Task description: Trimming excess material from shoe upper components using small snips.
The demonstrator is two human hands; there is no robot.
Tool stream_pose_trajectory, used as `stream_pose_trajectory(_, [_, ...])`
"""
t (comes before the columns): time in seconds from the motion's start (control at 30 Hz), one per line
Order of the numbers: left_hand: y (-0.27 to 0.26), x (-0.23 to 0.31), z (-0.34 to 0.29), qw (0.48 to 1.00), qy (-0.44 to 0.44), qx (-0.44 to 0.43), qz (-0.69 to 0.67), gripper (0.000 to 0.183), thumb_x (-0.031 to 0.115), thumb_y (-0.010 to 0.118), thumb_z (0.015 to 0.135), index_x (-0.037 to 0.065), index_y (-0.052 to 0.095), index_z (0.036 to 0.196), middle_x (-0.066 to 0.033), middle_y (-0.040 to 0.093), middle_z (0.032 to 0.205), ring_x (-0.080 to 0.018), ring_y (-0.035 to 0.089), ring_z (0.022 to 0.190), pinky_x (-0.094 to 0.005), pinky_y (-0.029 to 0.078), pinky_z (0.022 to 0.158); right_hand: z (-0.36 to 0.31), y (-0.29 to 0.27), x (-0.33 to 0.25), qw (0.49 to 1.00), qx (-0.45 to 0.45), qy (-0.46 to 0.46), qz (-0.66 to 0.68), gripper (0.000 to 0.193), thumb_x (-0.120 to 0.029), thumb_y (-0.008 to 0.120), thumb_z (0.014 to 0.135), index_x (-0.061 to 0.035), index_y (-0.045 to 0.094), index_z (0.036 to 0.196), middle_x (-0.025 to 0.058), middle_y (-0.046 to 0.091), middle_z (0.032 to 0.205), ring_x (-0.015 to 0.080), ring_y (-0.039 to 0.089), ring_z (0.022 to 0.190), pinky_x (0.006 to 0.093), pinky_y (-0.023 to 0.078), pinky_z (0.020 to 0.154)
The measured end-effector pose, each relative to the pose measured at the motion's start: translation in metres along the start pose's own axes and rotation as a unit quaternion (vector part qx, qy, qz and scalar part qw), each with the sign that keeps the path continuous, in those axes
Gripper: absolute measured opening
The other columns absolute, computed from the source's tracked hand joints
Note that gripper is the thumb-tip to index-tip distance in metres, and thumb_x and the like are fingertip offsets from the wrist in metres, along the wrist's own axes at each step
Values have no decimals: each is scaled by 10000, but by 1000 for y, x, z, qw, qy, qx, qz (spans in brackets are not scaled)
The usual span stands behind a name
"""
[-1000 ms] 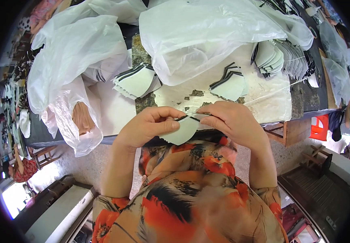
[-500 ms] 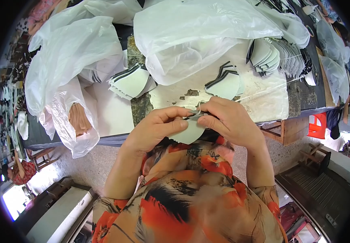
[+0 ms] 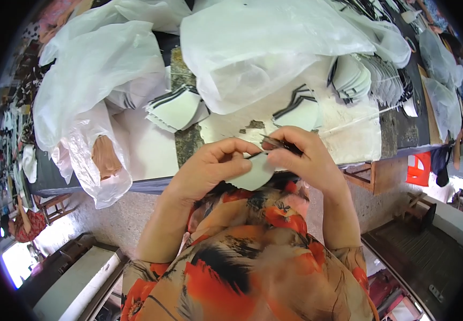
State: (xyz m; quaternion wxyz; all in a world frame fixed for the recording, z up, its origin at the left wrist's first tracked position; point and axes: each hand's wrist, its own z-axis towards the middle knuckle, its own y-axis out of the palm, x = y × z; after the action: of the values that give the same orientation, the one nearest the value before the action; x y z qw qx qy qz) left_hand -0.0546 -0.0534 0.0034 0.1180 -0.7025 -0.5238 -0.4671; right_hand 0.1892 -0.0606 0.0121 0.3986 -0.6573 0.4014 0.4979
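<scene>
At the table's near edge, my left hand (image 3: 218, 165) pinches a pale, curved fabric piece (image 3: 256, 174) with a dark upper edge. My right hand (image 3: 307, 156) is closed around slim dark metal thread snips (image 3: 282, 143), their thin tips pointing left above the piece. Its thumb lies close to the piece's right edge; whether it touches is unclear. Beyond my hands lie a small stack of similar dark-edged pieces (image 3: 299, 113) and another fanned stack (image 3: 177, 109) to the left.
Large translucent plastic bags (image 3: 263, 32) cover the far side of the table. A smaller bag with brown material (image 3: 105, 158) hangs over the left front edge. More pale pieces (image 3: 352, 80) stand bundled at right. A wooden stool (image 3: 375, 174) and red plastic item (image 3: 419, 168) are below.
The dark snips now show in my right hand, whose fingers have shifted slightly. A light thread seen above the piece no longer shows. My left hand keeps its pinch.
</scene>
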Motion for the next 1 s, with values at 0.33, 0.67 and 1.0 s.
stream_pose_trajectory(0.33, [-37, 32, -30, 961, 111, 94, 235, 166, 147, 783, 900, 33, 728, 1007, 54, 586, 763, -31, 503, 691, -227, 422, 623, -19, 4, 13, 998, 34, 14, -44, 110, -78, 667, 956, 13, 712, 998, 49, 691, 917, 120, 609, 833, 268, 479, 757])
stream_pose_trajectory(0.67, [-50, 73, -13, 810, 257, 245, 467, 253, 186, 748, 927, 22, 735, 1120, -72, 641, 967, -133, 594, 888, -276, 478, 797, -28, 4, 20, 982, 24, -111, -151, 113, -64, 654, 920, -39, 708, 1016, 112, 704, 883, 291, 662, 803, 353, 512, 740])
stream_pose_trajectory(1.0, [15, 15, 38, 991, 42, -33, 123, 435, 323, 703, 1002, 23, 663, 1314, -1, 632, 1072, -94, 563, 924, -247, 457, 830, -40, 3, 24, 961, 0, -203, -186, 184, -88, 700, 857, -97, 701, 1041, 87, 603, 791, 311, 624, 750, 400, 492, 669])
